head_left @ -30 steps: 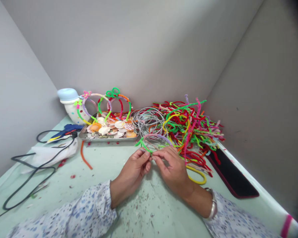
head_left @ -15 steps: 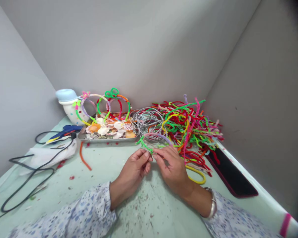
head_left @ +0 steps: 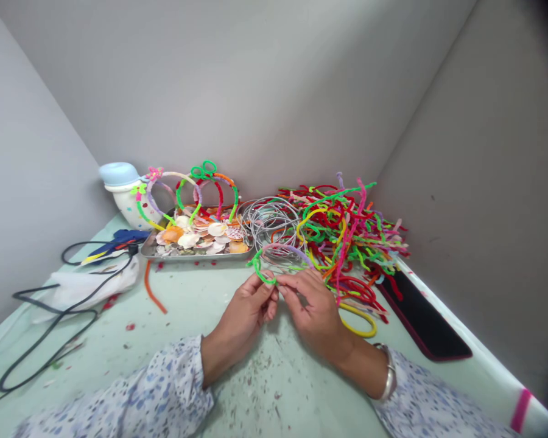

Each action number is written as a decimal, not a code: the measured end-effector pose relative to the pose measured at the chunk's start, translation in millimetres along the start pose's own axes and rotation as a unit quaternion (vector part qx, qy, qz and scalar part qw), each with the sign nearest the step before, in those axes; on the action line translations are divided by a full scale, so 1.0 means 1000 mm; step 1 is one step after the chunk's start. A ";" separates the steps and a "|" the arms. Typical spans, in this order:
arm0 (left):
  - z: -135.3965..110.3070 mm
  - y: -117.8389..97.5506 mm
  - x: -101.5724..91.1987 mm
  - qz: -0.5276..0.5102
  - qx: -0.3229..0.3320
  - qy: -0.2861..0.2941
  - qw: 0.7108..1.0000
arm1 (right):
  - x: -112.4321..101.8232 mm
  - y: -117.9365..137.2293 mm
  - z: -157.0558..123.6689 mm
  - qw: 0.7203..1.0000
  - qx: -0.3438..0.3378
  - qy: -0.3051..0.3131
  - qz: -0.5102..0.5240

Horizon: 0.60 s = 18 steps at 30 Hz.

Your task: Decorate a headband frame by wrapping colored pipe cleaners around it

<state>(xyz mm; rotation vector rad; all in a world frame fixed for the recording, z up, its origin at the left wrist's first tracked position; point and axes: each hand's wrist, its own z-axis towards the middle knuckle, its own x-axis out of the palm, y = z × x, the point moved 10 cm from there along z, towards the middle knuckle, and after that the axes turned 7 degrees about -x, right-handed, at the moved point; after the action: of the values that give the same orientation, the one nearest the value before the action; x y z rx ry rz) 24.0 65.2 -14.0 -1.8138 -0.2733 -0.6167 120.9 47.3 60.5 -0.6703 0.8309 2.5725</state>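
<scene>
My left hand (head_left: 244, 316) and my right hand (head_left: 313, 310) meet at the table's middle, fingertips pinched together on a green pipe cleaner (head_left: 258, 269) that curls into a small loop just above them. A lilac pipe cleaner (head_left: 296, 250) arcs over the right hand's fingers; I cannot tell whether it is joined to the green one. Both hands hover a little above the pale green tabletop (head_left: 187, 316).
A heap of coloured pipe cleaners (head_left: 347, 234) lies at the back right beside a bundle of grey wire hoops (head_left: 271, 222). A metal tray of shells (head_left: 198, 237) with decorated hoops, a white jar (head_left: 128, 194), a glue gun (head_left: 114, 242) with black cable and a dark phone (head_left: 432, 322) surround them.
The green pipe cleaner's free end has bent from a straight stub into a small loop. The hands stay pinched together and have barely shifted.
</scene>
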 end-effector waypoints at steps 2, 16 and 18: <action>0.000 0.000 0.000 0.006 0.001 0.000 1.000 | 0.000 0.000 0.000 1.000 -0.003 0.000 -0.002; -0.002 -0.003 0.005 0.038 0.012 0.018 0.999 | -0.005 -0.009 -0.002 0.999 0.027 -0.038 0.005; -0.003 -0.004 0.006 0.038 0.009 0.019 0.999 | -0.005 -0.011 -0.002 0.999 0.029 -0.039 0.003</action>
<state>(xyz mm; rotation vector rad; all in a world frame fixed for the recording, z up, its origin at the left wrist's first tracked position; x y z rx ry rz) 26.0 63.5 -7.3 -1.7845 -0.1837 -0.5930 130.5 53.3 56.6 -0.5473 0.8801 2.5514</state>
